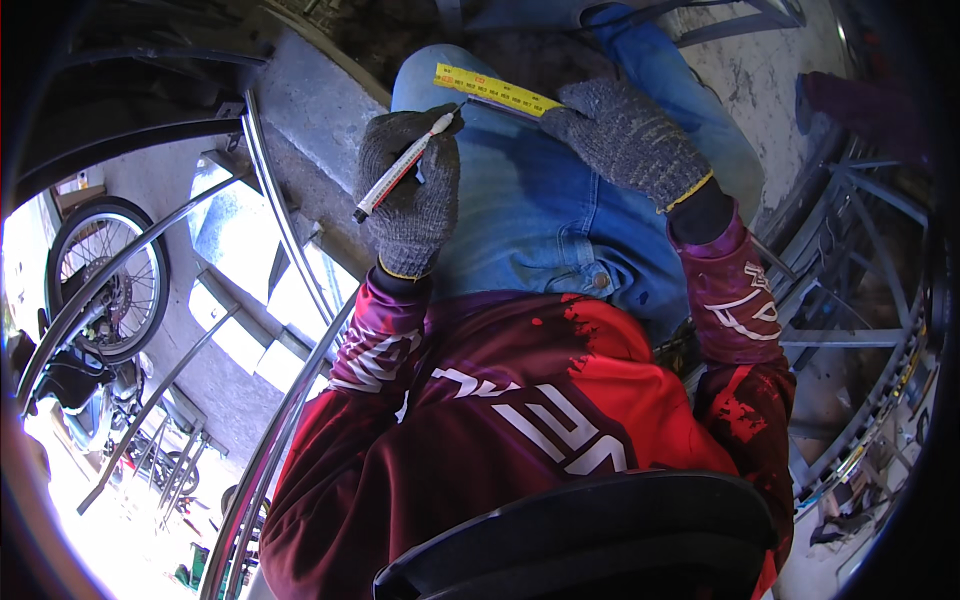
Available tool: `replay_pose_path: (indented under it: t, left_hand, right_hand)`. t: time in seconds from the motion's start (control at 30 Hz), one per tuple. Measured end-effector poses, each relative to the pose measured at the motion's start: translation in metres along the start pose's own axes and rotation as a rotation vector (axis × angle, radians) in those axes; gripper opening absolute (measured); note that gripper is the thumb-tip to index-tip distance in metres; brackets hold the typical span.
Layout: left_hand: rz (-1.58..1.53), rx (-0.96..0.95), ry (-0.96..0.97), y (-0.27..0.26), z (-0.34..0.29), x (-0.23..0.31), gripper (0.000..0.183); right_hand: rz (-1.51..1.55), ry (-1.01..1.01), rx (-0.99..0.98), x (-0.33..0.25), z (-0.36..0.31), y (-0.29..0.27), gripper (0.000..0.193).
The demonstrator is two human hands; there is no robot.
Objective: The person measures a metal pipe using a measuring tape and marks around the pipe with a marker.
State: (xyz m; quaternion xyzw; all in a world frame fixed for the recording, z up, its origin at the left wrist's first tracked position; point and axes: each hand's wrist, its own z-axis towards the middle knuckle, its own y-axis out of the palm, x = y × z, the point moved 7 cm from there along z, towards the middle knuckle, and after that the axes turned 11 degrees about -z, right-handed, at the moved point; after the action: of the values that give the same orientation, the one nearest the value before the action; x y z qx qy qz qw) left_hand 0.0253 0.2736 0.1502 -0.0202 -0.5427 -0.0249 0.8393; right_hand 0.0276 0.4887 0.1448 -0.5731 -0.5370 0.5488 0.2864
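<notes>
My left hand point(410, 190), in a dark grey knit glove, is closed around a white marker pen point(408, 163) with a black end and red markings. Its thin tip points up and right, close to the near edge of a yellow measuring tape blade point(495, 88). Whether the tip touches the blade I cannot tell. My right hand point(635, 145), gloved alike with a yellow cuff edge, pinches the blade's right end. Stretched above my jeans-covered leg point(510, 180), the blade slants slightly down to the right. The tape's case is not visible.
Long metal bars point(285, 215) run along my left side, beside a concrete block point(315, 100). A motorcycle wheel point(110, 280) stands farther left. Welded metal frames point(850, 335) are at my right. A dark cap brim point(580, 540) covers the lower middle.
</notes>
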Motion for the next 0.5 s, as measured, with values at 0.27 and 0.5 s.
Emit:
replay_pose_path:
  t: [0.27,0.5]
  left_hand:
    - [-0.105,0.256,-0.348,-0.074,0.029,-0.023,0.024]
    - [0.628,-0.079,-0.063,-0.108,0.023,-0.044,0.02]
  right_hand:
    - [-0.094,-0.279,0.109,-0.016,-0.013,0.003,0.019]
    - [-0.043,-0.229,0.116,0.009,-0.024,0.011,0.019]
